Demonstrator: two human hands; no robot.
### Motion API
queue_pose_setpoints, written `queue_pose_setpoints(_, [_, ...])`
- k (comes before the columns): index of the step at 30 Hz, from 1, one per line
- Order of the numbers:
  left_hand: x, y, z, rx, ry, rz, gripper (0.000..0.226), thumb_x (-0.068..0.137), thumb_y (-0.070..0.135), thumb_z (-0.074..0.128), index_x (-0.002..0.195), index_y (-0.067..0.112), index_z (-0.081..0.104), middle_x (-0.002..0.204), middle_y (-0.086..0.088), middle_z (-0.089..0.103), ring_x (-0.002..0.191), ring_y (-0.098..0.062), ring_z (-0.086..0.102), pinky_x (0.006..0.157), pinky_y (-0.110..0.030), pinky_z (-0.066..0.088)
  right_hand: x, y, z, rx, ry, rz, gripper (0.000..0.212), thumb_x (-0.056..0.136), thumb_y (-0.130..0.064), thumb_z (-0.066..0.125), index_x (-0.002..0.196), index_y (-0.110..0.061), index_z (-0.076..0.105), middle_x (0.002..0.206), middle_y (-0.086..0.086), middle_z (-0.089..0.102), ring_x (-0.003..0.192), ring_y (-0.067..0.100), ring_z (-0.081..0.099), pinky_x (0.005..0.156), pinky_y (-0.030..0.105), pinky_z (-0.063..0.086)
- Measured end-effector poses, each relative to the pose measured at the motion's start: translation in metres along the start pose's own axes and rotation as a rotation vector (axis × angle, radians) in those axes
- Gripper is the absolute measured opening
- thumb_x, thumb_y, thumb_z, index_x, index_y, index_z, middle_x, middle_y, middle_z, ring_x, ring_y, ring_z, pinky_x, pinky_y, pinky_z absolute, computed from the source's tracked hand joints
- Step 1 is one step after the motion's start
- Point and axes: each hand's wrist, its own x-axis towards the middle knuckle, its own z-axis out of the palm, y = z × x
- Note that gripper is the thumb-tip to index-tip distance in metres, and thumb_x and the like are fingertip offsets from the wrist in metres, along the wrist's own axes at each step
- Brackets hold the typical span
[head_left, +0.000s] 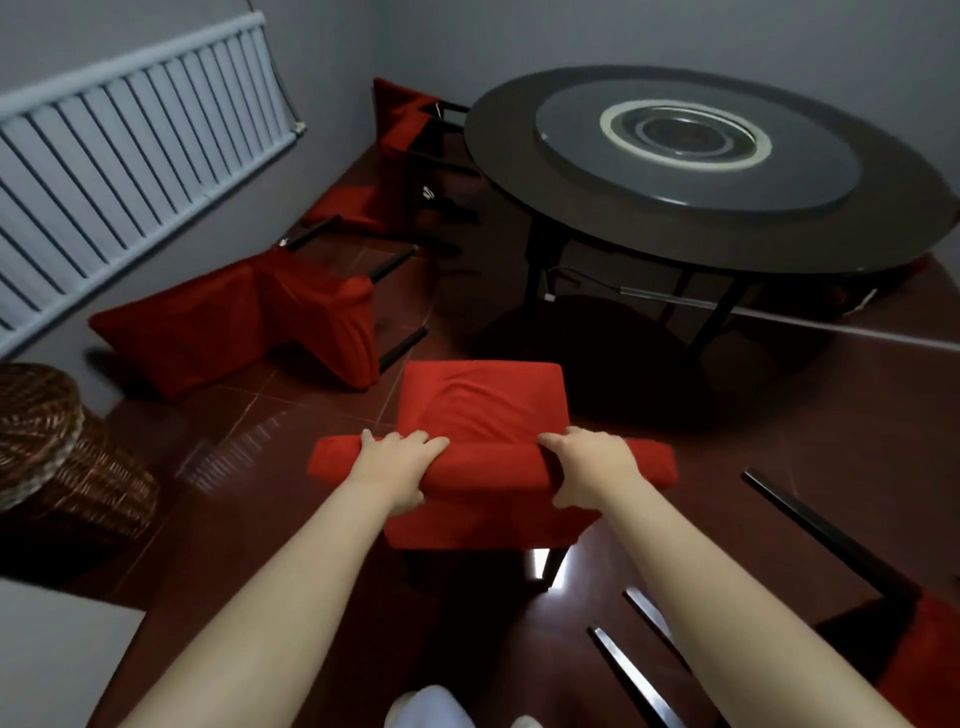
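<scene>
We're gripping the red chair (480, 400) by its padded backrest top — left hand (397, 462) and right hand (592, 465), fingers curled over it. Cover's soft and probably slippy; frame likely stiff — we're facing the round table (519, 171).

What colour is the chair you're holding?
The chair is bright red, seen in the head view.

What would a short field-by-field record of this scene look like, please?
held thing: red chair, upright, seat towards the table
left hand: grips the left part of the backrest top
right hand: grips the right part of the backrest top
tipped chair: lies on its side below the radiator
table: round, dark, with a turntable on it
basket: wicker, at the left edge
</scene>
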Motion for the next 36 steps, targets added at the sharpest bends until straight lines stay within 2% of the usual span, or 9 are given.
queue_pose_setpoints(5, [0.054, -0.022, -0.05, -0.094, -0.055, -0.014, 0.092, 0.077, 0.03, 0.078, 0.15, 0.032, 0.022, 0.151, 0.001, 0.034, 0.143, -0.037, 0.021, 0.11, -0.068, 0.008, 0.053, 0.021, -0.049, -0.027, 0.054, -0.016, 0.094, 0.058, -0.048, 0.077, 0.141, -0.04, 0.034, 0.126, 0.0, 0.057, 0.11, 0.027, 0.058, 0.083, 0.035, 0.047])
queue_pose_setpoints(10, [0.114, -0.055, -0.099, -0.129, 0.004, 0.041, 0.09, 0.075, 0.033, 0.078, 0.148, 0.03, 0.026, 0.151, 0.0, 0.033, 0.146, -0.036, 0.009, 0.108, -0.07, 0.0, 0.107, 0.037, -0.087, 0.102, 0.146, -0.01, 0.109, 0.06, -0.045, 0.077, 0.146, -0.047, 0.01, 0.135, -0.002, 0.05, 0.119, 0.027, 0.051, 0.099, 0.045, 0.038])
queue_pose_setpoints(13, [0.146, -0.075, -0.118, -0.1, 0.085, 0.102, 0.088, 0.074, 0.039, 0.078, 0.145, 0.028, 0.028, 0.146, 0.0, 0.036, 0.146, -0.033, 0.014, 0.108, -0.07, 0.006, 0.137, 0.041, -0.1, 0.048, 0.236, 0.026, 0.105, 0.061, -0.055, 0.075, 0.147, -0.044, 0.015, 0.133, -0.004, 0.051, 0.119, 0.026, 0.05, 0.098, 0.045, 0.035])
queue_pose_setpoints(16, [0.174, -0.088, -0.129, -0.005, 0.194, 0.162, 0.085, 0.072, 0.046, 0.078, 0.14, 0.027, 0.031, 0.139, 0.001, 0.043, 0.14, -0.029, 0.029, 0.108, -0.067, 0.018, 0.168, 0.051, -0.117, -0.002, 0.238, 0.035, 0.091, 0.059, -0.066, 0.072, 0.138, -0.042, 0.033, 0.122, -0.006, 0.057, 0.111, 0.024, 0.056, 0.094, 0.042, 0.038])
queue_pose_setpoints(19, [0.2, -0.094, -0.148, 0.05, 0.252, 0.203, 0.081, 0.072, 0.045, 0.077, 0.138, 0.025, 0.034, 0.134, 0.001, 0.047, 0.132, -0.027, 0.04, 0.109, -0.065, 0.021, 0.19, 0.062, -0.134, 0.001, 0.244, 0.055, 0.081, 0.058, -0.07, 0.069, 0.129, -0.041, 0.043, 0.114, -0.007, 0.061, 0.103, 0.02, 0.06, 0.089, 0.038, 0.04])
queue_pose_setpoints(23, [0.236, -0.098, -0.176, 0.11, 0.245, 0.252, 0.078, 0.073, 0.046, 0.076, 0.137, 0.028, 0.034, 0.13, 0.001, 0.05, 0.12, -0.028, 0.051, 0.107, -0.062, 0.026, 0.206, 0.075, -0.14, 0.023, 0.282, 0.12, 0.077, 0.057, -0.072, 0.066, 0.125, -0.042, 0.045, 0.109, -0.01, 0.063, 0.098, 0.016, 0.062, 0.082, 0.034, 0.041])
queue_pose_setpoints(27, [0.271, -0.09, -0.204, 0.21, 0.322, 0.299, 0.076, 0.073, 0.048, 0.075, 0.135, 0.029, 0.034, 0.127, 0.0, 0.051, 0.114, -0.029, 0.053, 0.096, -0.051, 0.037, 0.215, 0.098, -0.153, 0.106, 0.249, 0.186, 0.078, 0.057, -0.071, 0.067, 0.127, -0.044, 0.044, 0.11, -0.012, 0.063, 0.1, 0.015, 0.061, 0.082, 0.034, 0.045])
queue_pose_setpoints(31, [0.311, -0.07, -0.228, 0.27, 0.423, 0.359, 0.076, 0.073, 0.05, 0.074, 0.134, 0.031, 0.033, 0.125, 0.001, 0.052, 0.112, -0.028, 0.052, 0.09, -0.045, 0.036, 0.225, 0.132, -0.162, 0.168, 0.246, 0.276, 0.078, 0.057, -0.071, 0.069, 0.126, -0.046, 0.045, 0.11, -0.014, 0.064, 0.099, 0.013, 0.062, 0.081, 0.035, 0.049])
queue_pose_setpoints(36, [0.359, -0.067, -0.261, 0.313, 0.413, 0.376, 0.084, 0.069, 0.06, 0.073, 0.137, 0.033, 0.032, 0.121, -0.003, 0.055, 0.111, -0.029, 0.054, 0.084, -0.041, 0.04, 0.256, 0.161, -0.176, 0.185, 0.287, 0.298, 0.078, 0.054, -0.072, 0.068, 0.125, -0.046, 0.046, 0.109, -0.012, 0.066, 0.099, 0.016, 0.063, 0.078, 0.033, 0.047])
